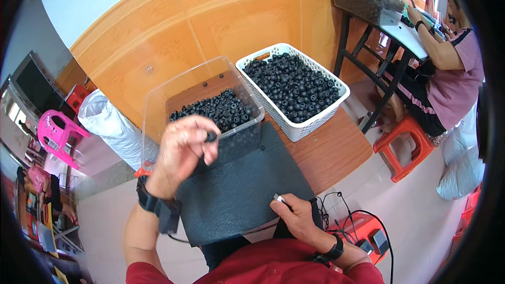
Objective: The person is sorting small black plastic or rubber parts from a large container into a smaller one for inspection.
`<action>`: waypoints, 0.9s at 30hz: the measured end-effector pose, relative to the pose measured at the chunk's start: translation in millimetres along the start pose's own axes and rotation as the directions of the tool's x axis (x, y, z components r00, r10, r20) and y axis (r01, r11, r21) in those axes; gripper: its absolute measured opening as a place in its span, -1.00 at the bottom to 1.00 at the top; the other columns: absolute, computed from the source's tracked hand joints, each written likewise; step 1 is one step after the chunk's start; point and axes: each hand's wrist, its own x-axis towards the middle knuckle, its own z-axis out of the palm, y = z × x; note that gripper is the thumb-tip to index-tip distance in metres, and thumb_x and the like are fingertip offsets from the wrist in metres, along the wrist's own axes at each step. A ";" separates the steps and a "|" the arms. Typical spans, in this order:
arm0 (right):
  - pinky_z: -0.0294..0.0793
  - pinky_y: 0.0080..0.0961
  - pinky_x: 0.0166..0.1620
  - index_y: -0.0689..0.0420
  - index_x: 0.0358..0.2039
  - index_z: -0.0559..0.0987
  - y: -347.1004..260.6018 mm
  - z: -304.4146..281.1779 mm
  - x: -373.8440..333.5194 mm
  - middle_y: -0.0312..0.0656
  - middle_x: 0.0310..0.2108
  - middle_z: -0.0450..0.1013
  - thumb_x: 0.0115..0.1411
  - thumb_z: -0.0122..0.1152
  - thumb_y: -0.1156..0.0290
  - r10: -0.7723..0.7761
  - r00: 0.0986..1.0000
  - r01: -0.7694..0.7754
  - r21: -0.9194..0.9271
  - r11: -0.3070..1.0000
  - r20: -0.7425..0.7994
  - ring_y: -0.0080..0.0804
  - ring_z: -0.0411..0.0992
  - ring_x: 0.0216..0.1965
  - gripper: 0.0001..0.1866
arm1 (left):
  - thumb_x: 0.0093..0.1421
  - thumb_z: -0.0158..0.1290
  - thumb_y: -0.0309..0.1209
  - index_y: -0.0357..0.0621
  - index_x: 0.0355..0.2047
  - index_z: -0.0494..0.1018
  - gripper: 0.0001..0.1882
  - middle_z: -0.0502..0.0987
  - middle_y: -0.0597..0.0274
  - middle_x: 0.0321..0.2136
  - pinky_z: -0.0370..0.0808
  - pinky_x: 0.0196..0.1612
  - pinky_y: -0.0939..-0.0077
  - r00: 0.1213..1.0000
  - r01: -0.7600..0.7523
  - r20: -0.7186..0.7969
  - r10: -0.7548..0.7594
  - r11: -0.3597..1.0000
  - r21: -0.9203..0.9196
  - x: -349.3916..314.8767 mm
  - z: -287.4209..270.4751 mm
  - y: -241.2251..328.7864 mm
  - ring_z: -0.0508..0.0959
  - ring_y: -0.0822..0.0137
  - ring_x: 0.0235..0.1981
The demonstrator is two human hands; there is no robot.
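My left hand is raised over the near edge of the clear plastic bin, pinching a small round black piece between thumb and fingers. Closed around a short, light-coloured, flat-ended tool, my right hand rests low above the right side of a dark mat; the fingers cover most of that tool, so its kind cannot be made out. Inside the clear bin is a heap of similar black pieces. Many more, some showing a hole, fill the white perforated basket beside it.
Bin and basket stand on a brown wooden table against a panelled wall. Black cables and a red stool are at right. Another person sits at a table farther right. A white sack stands at left, near a pink chair.
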 end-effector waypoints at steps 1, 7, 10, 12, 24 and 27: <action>0.29 -0.59 -0.51 0.26 -0.40 0.52 -0.4 1.0 0.7 -0.23 -0.63 0.36 0.17 0.18 0.34 0.008 1.000 -0.008 0.002 1.000 0.003 -0.61 0.27 -0.58 -0.79 | 0.04 0.03 -0.47 -0.45 -0.35 0.45 -0.77 0.50 -0.01 -0.59 0.46 -0.60 0.53 1.000 0.015 0.021 -0.014 0.998 -0.067 -11.3 3.4 -10.3 0.53 0.28 -0.64; 0.24 -0.66 -0.49 0.26 -0.42 0.49 -14.2 6.5 7.6 -0.38 -0.61 0.29 0.20 0.14 0.37 0.059 0.994 -0.062 0.028 0.998 0.089 -0.72 0.21 -0.52 -0.81 | 0.03 0.11 -0.45 -0.43 -0.34 0.45 -0.75 0.47 0.08 -0.61 0.38 -0.59 0.43 0.991 0.060 -0.112 -0.078 0.985 -0.160 -56.8 24.5 -70.5 0.44 0.31 -0.66; 0.25 -0.60 -0.51 0.25 -0.41 0.49 -15.7 13.5 10.7 -0.28 -0.62 0.31 0.19 0.16 0.35 0.007 0.996 -0.008 0.022 1.000 0.084 -0.63 0.23 -0.57 -0.80 | 0.02 0.13 -0.46 -0.41 -0.32 0.46 -0.75 0.47 0.09 -0.60 0.38 -0.58 0.42 0.985 0.079 -0.139 -0.101 0.984 -0.157 -66.4 25.9 -87.2 0.45 0.31 -0.65; 0.26 -0.55 -0.54 0.23 -0.42 0.49 -16.6 16.3 11.7 -0.19 -0.64 0.33 0.17 0.18 0.32 -0.023 0.997 0.021 0.019 1.000 0.079 -0.56 0.25 -0.62 -0.79 | 0.04 0.11 -0.49 -0.42 -0.29 0.46 -0.75 0.49 0.09 -0.57 0.41 -0.53 0.45 0.988 0.089 -0.103 -0.118 0.965 -0.247 -69.9 22.8 -95.9 0.47 0.32 -0.62; 0.39 -0.42 -0.49 0.21 -0.36 0.49 -24.7 30.6 20.7 -0.13 -0.53 0.46 0.22 0.08 0.31 -0.273 0.962 0.274 -0.033 0.961 0.028 -0.24 0.47 -0.54 -0.80 | 0.12 0.12 -0.41 -0.39 -0.24 0.48 -0.72 0.53 0.08 -0.45 0.44 -0.41 0.48 0.988 0.052 -0.121 -0.094 0.950 -0.308 -84.1 32.7 -116.0 0.49 0.34 -0.51; 0.40 -0.41 -0.49 0.20 -0.37 0.49 -22.1 31.8 20.5 -0.13 -0.53 0.47 0.23 0.06 0.32 -0.259 0.966 0.259 -0.086 0.962 0.012 -0.23 0.48 -0.52 -0.80 | 0.10 0.13 -0.43 -0.39 -0.24 0.49 -0.73 0.54 0.08 -0.43 0.44 -0.41 0.49 0.985 0.031 -0.152 -0.080 0.953 -0.301 -85.2 36.9 -117.3 0.49 0.35 -0.51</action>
